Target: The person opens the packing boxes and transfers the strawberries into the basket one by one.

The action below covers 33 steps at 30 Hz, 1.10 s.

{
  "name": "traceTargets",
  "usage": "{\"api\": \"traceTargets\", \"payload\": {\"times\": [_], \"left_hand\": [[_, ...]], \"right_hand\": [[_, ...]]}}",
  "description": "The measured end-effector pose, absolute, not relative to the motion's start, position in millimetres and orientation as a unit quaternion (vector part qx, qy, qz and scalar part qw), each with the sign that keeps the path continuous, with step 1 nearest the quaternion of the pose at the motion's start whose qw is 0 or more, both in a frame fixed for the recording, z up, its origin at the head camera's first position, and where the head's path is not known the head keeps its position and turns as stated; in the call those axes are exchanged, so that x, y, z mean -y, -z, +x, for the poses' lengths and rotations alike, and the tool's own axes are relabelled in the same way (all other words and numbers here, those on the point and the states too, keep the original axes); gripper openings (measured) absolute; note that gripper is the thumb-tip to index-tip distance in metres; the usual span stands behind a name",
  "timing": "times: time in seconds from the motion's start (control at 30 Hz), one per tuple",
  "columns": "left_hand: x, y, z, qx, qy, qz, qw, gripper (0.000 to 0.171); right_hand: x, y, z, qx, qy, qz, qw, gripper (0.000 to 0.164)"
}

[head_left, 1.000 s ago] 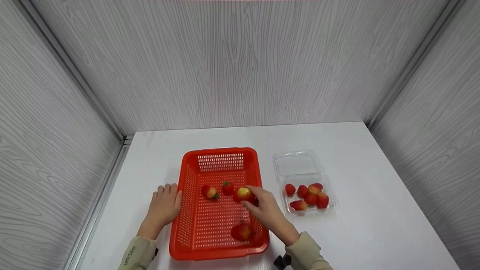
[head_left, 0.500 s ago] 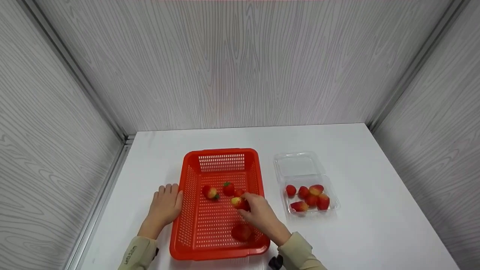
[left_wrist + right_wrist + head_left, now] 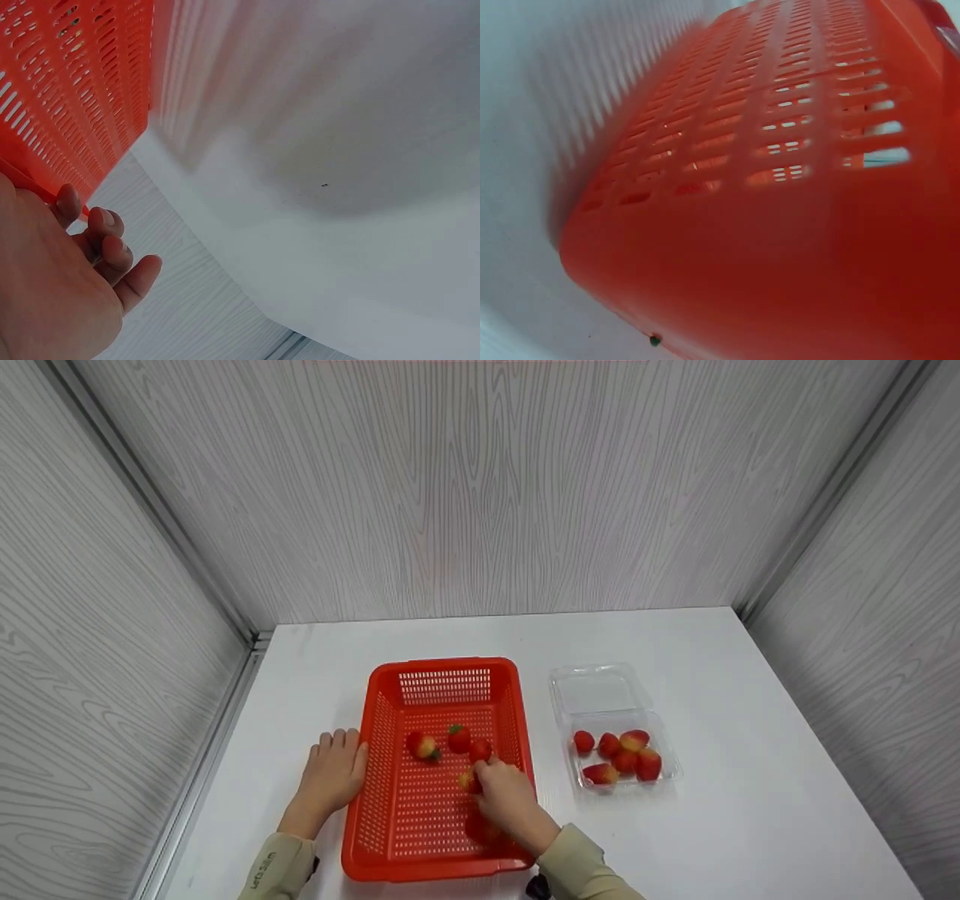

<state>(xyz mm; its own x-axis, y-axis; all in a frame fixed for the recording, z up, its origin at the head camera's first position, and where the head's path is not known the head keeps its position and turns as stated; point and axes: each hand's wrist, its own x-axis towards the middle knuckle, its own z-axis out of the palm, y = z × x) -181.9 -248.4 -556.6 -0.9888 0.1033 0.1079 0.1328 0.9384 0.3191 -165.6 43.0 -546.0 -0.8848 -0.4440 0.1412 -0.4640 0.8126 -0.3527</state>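
Observation:
A red plastic basket (image 3: 442,872) stands on the table with several red-and-yellow fruits inside. My left hand (image 3: 328,771) rests against its left rim, and the left wrist view shows that hand's loosely bent fingers (image 3: 112,255) right at the rim. My right hand (image 3: 511,804) reaches over the right side into the basket and pinches a yellow-tipped strawberry (image 3: 468,781), partly hidden by the fingers. Just behind it lies a red fruit (image 3: 481,749). Farther left are a green-leaved strawberry (image 3: 459,740) and a red-and-yellow one (image 3: 421,745). A shaded red fruit (image 3: 480,829) lies below the right hand.
To the right, a clear plastic clamshell box (image 3: 596,690) lies with its lid folded back, several red-and-yellow fruits in its near half. Grey wood-grain panels (image 3: 480,495) enclose the white table (image 3: 750,780) at the back and both sides.
My right hand has moved nearer and slightly left inside the basket with the strawberry, turning as it lowers. The red fruit behind has come into view. My left hand stays at the rim.

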Motion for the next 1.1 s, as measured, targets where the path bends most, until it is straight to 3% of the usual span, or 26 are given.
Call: {"api": "traceTargets", "payload": {"times": [0.27,0.53,0.83,1.1], "left_hand": [[247,555,-183,0.984,0.162,-0.058,0.038,0.023],[246,553,-182,0.984,0.158,-0.06,0.048,0.021],[247,555,-179,0.983,0.164,-0.06,0.056,0.02],[247,554,-182,0.983,0.164,-0.062,0.055,0.022]], "right_hand": [[-38,558,-163,0.953,-0.199,0.221,-0.057,0.011],[-37,561,-165,0.948,-0.21,0.216,-0.101,0.008],[-36,561,-164,0.945,-0.223,0.209,-0.117,0.008],[-37,559,-163,0.951,-0.2,0.22,-0.089,0.006]]}}
